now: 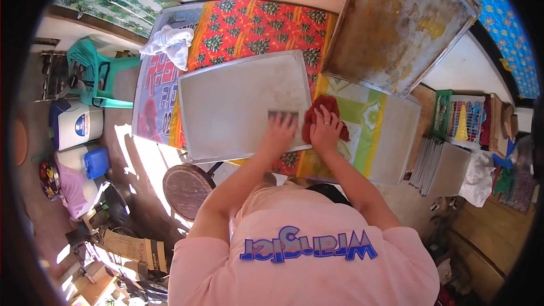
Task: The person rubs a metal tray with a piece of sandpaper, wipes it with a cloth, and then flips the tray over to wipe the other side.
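Note:
A flat, light grey metal tray [238,105] with a raised rim lies on the table in front of me. Over its right part, my left hand [279,131] has its fingers on a small dark grey rectangular piece [276,114], pressed against the tray's surface. Whether that piece is a pad or a scraper is too small to make out. At the tray's right edge, my right hand [326,130] grips a bunched dark red cloth [324,103], a ring on one finger. The fingers curl over the cloth and partly hide it.
Christmas-tree-patterned cloth [238,25] covers the table. A large stained metal tray [396,28] leans at the back right, another grey sheet [399,130] below it. White cloth [170,42] lies back left. A round stool [188,191] and green chair [107,73] stand left.

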A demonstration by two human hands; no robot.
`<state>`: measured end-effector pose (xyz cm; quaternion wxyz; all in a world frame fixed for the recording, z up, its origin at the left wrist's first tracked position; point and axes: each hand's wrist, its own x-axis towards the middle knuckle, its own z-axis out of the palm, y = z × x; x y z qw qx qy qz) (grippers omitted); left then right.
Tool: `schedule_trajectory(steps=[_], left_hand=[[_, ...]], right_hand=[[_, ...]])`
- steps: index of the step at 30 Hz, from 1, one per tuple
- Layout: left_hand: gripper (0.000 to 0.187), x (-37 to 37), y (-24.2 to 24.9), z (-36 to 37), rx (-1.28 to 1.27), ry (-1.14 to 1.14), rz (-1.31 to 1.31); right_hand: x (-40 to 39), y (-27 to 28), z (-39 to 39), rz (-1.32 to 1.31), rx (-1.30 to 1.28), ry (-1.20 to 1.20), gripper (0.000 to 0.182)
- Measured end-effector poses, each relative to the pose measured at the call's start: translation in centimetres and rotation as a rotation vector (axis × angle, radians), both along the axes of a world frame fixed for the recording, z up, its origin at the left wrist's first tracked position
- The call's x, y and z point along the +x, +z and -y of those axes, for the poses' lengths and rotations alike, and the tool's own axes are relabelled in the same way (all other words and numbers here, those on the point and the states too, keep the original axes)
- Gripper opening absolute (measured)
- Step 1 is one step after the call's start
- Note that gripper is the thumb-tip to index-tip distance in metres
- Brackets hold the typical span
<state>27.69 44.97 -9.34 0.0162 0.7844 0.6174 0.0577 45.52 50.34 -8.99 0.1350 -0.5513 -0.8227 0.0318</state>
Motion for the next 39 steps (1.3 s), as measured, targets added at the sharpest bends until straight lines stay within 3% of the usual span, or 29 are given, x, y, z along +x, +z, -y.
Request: schedule_trajectory(steps=[4, 8, 11, 14, 15, 18, 19, 23, 26, 29, 33, 36, 39], left_hand=[[0.046, -4.2, 1.9, -6.6, -0.012, 0.154, 0.081], [0.034, -2.7, 0.2, -0.8, 0.097, 0.025, -0.089], [0.034, -5.5, 2.0, -6.0, 0.108, 0.149, -0.078], [0.035, -5.6, 3.3, -7.9, -0.085, 0.212, 0.027], [0.036, -4.5, 3.1, -6.9, -0.172, 0.172, 0.024], [0.035, -2.4, 0.8, -3.9, 0.062, 0.008, -0.071], [0.038, -2.9, 1.0, -5.1, 0.119, 0.015, -0.07], [0.041, -4.2, 2.9, -10.6, -0.052, 0.184, 0.103], [0.036, -1.6, 1.5, -7.4, 0.073, 0.032, -0.058], [0.031, -1.1, 1.0, -7.3, 0.177, 0.001, -0.02], [0.033, -1.7, 2.5, -11.1, 0.02, 0.105, 0.077], [0.025, 0.2, 1.9, -7.3, 0.195, -0.034, -0.047], [0.036, 0.2, 1.9, -7.8, 0.086, 0.007, -0.033]], right_hand=[[0.1, 0.1, 0.1, -0.007, 0.001, 0.007, 0.048], [-0.2, 0.5, -0.6, -0.003, 0.02, -0.002, 0.047], [0.0, 0.2, 0.2, -0.02, 0.001, 0.01, 0.047], [0.0, 0.3, 0.2, -0.027, -0.015, 0.002, 0.046], [0.0, 0.4, 0.0, -0.025, -0.023, 0.0, 0.046], [0.0, 0.1, 0.0, -0.022, -0.01, -0.002, 0.047], [0.0, 0.0, -0.1, -0.032, -0.004, 0.004, 0.047], [0.0, -0.2, 0.0, -0.047, 0.003, 0.0, 0.048], [-0.1, 0.2, -0.1, -0.042, 0.001, -0.002, 0.047], [0.0, 0.3, -0.2, -0.059, 0.022, 0.004, 0.047], [0.1, 0.1, -0.1, -0.064, 0.019, 0.005, 0.047], [-0.1, 0.3, 0.0, -0.039, 0.019, -0.011, 0.047], [-0.1, 0.4, -0.1, -0.058, 0.028, 0.0, 0.048]])
